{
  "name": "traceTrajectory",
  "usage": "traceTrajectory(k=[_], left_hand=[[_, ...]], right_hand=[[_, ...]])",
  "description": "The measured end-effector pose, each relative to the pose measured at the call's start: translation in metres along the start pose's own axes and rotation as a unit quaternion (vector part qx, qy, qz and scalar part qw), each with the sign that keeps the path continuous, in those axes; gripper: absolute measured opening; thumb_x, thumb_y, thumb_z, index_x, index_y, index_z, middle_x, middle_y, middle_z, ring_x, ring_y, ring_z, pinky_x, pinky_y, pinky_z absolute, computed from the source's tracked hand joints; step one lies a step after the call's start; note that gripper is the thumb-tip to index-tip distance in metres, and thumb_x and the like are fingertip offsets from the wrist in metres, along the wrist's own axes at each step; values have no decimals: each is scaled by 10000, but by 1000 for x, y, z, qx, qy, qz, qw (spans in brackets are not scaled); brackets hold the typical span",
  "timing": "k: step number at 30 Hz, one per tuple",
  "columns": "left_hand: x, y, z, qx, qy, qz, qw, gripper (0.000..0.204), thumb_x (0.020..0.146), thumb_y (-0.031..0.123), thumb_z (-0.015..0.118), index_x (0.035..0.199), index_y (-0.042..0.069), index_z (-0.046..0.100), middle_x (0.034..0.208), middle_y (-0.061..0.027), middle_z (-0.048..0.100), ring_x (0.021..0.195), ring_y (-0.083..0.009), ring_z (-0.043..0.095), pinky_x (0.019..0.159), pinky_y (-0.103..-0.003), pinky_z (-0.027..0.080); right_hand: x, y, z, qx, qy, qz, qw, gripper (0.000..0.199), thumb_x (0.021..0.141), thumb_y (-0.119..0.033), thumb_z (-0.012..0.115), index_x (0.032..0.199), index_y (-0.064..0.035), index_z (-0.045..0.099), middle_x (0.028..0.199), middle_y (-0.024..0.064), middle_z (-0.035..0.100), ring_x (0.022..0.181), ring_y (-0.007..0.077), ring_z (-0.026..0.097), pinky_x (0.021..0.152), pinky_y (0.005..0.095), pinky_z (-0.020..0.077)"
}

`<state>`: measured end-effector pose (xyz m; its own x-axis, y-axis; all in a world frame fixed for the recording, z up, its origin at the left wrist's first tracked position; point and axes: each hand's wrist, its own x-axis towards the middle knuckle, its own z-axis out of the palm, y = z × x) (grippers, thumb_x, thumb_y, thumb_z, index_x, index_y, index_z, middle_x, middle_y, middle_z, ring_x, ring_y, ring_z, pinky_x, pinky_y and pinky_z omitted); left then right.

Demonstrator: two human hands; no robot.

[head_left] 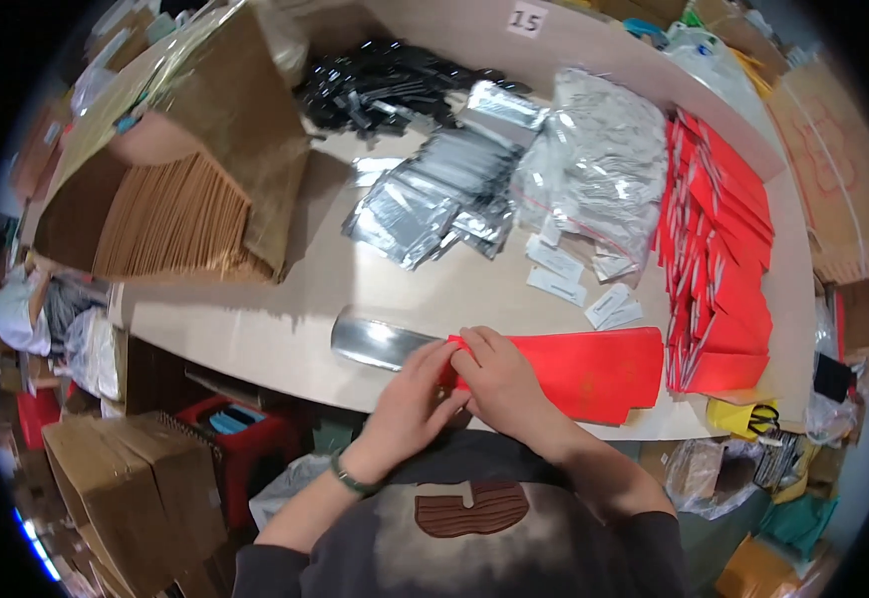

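Holding the near-left end of a flat red envelope (pixel 584 371), both hands meet at the table's (pixel 255 334) near edge. Left hand (pixel 417 384) fingers are curled narrow over a silver foil pouch (pixel 375 342) where it meets the envelope mouth; right hand (pixel 499 379) is pinched shut on the envelope's left end, thumb on top. Pouch sticks out to the left of the hands; the part under the fingers is hidden, so how far it sits inside the envelope cannot be told.

Containers:
- Large cardboard box (pixel 215 110), far left, tipped on its side w/ flap open; packed w/ a stack of brown envelopes (pixel 170 224) standing on edge.
- Clear plastic bag (pixel 604 149), far centre-right, stuffed w/ small white packets; contents too crumpled to make out individually.
- Cardboard boxes (pixel 126 478) on the floor, near left; contents not visible.

Other items on table: pile of silver pouches (pixel 434 194) at centre, pile of black items (pixel 385 80) at far centre (too blurred to identify), several loose white packets (pixel 559 274) right of centre, long row of overlapping red envelopes (pixel 719 249) along the right edge.

Person's torso hides the table edge directly below the hands. Right floor area is cluttered and bent by the lens; items there not distinguishable.
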<state>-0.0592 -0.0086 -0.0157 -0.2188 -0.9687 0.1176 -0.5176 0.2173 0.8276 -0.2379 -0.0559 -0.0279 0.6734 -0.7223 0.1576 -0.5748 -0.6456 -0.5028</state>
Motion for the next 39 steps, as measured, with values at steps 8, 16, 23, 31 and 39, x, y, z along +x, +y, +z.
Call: traceTrajectory(k=[8, 16, 23, 31, 39], left_hand=[[2, 25, 2, -96, 0, -40, 995, 880, 751, 58, 744, 1487, -28, 269, 1372, -267, 429, 1209, -385, 507, 1049, -425, 405], [1, -1, -12, -55, -62, -38, 996, 801, 799, 93, 736, 1476, -8, 319, 1285, -209, 583, 1205, -332, 573, 1040, -409, 431], [21, 16, -50, 499, 99, 143, 849, 701, 660, 181, 828, 1298, 91, 552, 1010, -134, 649, 956, -308, 639, 961, -410, 454], [28, -30, -58, 65, -31, -210, 975, 260, 728, 140, 723, 917, 36, 578, 704, -60, 612, 639, -154, 585, 603, -337, 479], [21, 30, 27, -161, -279, -6, 947, 404, 747, 114, 709, 1107, 15, 553, 961, -97, 608, 859, -188, 597, 785, -326, 495]], right_hand=[[18, 6, -16, -5, 33, -43, 999, 562, 703, -187, 771, 1219, -113, 562, 1092, 158, 553, 982, 328, 555, 833, 444, 445], [8, 17, -19, -8, 31, -32, 999, 636, 698, -193, 787, 1271, -98, 528, 1133, 187, 568, 1029, 343, 573, 875, 444, 459], [10, 9, -38, -24, 77, -70, 994, 364, 699, -173, 749, 1021, -113, 592, 1034, 124, 572, 978, 301, 580, 777, 400, 476], [-24, 120, -212, -289, 164, 27, 943, 143, 732, -133, 778, 834, -67, 703, 1181, 175, 615, 1096, 345, 588, 903, 456, 482], [-27, 58, -42, 9, -138, -91, 986, 543, 711, -416, 753, 1020, -6, 577, 1216, 229, 557, 1163, 410, 517, 1006, 483, 426]])
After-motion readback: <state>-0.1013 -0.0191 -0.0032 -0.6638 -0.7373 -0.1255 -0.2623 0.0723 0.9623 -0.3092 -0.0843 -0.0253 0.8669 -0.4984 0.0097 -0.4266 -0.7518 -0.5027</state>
